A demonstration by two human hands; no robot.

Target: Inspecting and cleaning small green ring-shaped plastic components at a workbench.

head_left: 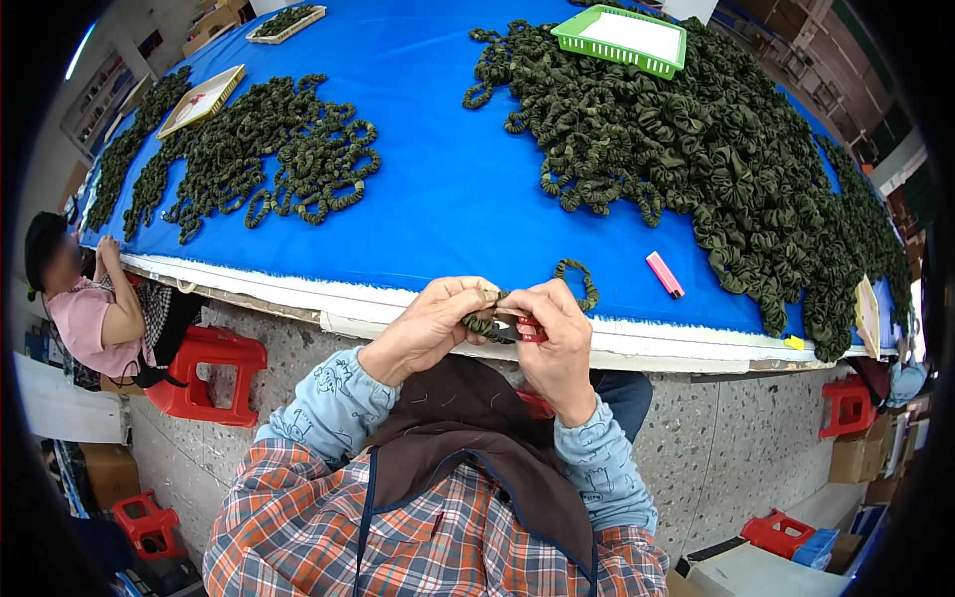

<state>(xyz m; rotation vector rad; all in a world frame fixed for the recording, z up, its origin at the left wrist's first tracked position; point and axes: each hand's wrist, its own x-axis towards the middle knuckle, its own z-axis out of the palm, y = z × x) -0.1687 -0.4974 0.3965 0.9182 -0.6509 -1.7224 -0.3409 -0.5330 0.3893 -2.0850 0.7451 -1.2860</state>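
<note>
At the near edge of the blue-covered table (438, 199), my left hand (423, 323) pinches a dark green gathered-fabric scrunchie (480, 324). Close against it, my right hand (559, 343) is closed around small thread snips (532, 330) with a red handle and a metal blade. The blade meets the scrunchie between my two hands, and my fingers partly cover both. Just beyond my right hand lies another dark green scrunchie ring (590, 289) on the cloth. Farther right rests a pink lighter-shaped item (665, 275).
A large heap of green scrunchies (736, 169) covers the right side, topped by a green plastic basket (619, 42). A smaller pile (288, 149) and a cream tray (202, 102) are at left. A seated co-worker (95, 308) sits left on a red stool (214, 373).
</note>
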